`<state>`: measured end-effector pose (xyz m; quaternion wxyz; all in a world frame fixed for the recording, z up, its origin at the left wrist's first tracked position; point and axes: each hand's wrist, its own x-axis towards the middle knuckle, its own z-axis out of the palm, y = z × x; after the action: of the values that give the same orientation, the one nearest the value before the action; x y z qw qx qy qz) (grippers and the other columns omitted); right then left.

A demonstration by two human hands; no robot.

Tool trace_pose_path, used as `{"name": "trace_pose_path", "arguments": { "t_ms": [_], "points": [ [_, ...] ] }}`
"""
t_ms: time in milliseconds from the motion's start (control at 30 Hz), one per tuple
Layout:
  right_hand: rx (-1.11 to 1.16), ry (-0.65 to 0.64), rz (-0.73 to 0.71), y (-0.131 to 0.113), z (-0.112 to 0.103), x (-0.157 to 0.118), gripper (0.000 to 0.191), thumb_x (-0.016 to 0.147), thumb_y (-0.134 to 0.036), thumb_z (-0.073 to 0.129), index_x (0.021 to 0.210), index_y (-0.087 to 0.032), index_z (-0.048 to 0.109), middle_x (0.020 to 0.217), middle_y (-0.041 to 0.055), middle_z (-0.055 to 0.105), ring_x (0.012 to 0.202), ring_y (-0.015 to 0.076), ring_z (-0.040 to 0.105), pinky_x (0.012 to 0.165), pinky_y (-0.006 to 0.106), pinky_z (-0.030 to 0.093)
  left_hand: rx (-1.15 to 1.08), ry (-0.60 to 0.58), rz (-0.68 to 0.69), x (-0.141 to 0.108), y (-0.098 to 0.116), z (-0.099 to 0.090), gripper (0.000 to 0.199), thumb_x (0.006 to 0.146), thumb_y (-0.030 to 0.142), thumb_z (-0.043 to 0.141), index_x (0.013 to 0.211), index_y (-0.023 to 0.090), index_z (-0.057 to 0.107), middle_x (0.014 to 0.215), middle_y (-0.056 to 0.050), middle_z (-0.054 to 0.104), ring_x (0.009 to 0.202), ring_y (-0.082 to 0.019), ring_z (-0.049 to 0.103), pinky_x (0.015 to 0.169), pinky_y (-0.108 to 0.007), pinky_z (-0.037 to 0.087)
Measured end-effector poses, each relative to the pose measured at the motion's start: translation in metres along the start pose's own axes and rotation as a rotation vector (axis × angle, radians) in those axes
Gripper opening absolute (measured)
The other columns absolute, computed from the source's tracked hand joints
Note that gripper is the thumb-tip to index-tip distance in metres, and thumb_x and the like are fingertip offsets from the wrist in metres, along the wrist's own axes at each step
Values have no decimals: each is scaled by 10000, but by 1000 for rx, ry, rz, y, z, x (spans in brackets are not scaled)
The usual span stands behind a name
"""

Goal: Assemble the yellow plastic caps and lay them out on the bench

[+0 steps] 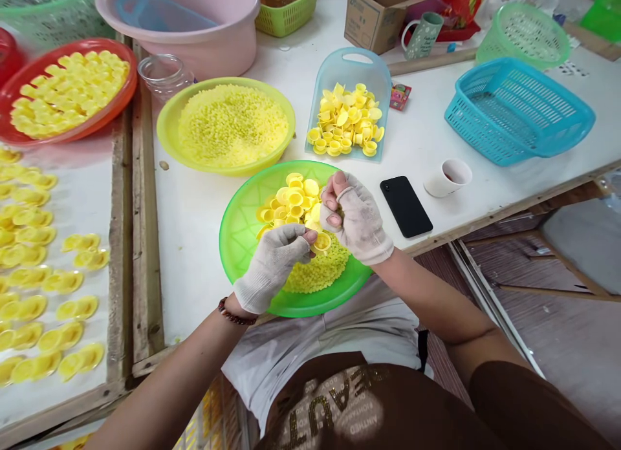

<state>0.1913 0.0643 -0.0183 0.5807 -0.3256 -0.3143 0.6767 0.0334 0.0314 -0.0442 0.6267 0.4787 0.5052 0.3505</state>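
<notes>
At the white tabletop [194, 275], the left hand [274, 266] pinches a yellow plastic cup [322, 243] over the green basin [242, 211]; the right hand [356, 217] is curled closed, its content unclear. Steady, level holding should help.

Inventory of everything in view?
pieces: many, yellow, basin, board, left
beads: many, yellow, basin, bowl
basin: one, green, front
bowl: one, yellow, left-centre
board: one, blue, centre
loaded tray: one, red, left
tub: one, pink, back
jar: one, clear, back
carton: one, brown, back
mug: one, grey-green, back
baskets: several, green or blue, right and back
cup: one, white, right
phone: one, black, right
left grip: one, white glove, pinching piece over basin
right grip: one, white glove, curled over basin
</notes>
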Motion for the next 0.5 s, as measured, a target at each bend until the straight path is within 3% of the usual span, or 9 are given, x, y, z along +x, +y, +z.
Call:
{"name": "trace_pose_path", "arguments": {
  "t_ms": [200,400,500],
  "points": [
    [-163,-10,40,-12,-18,-11,394,920,-521,709,774,-216,506,610,-79,448,420,36,326,392,186,228,-229,63,-38,-5,7,-3,307,760,413,831,839,158,679,755,-25,703,694,-146,686,732,-297,613],
    [-374,-214,127,-7,-16,-22,415,904,-593,690,850,-185,646,580,-68,467,422,44,365,393,196,238,-146,99,-14,-10,8,-8,311,768,419,822,784,143,681,682,-31,692,616,-130,659,672,-268,595],
    [-461,-251,131,-4,-13,-22,441,932,-602,643,943,-167,712,574,-59,474,433,51,371,400,203,250,-140,94,-8,-8,7,-10,317,773,427,818,779,146,672,670,-32,692,606,-133,661,661,-268,592]
  ]
}}
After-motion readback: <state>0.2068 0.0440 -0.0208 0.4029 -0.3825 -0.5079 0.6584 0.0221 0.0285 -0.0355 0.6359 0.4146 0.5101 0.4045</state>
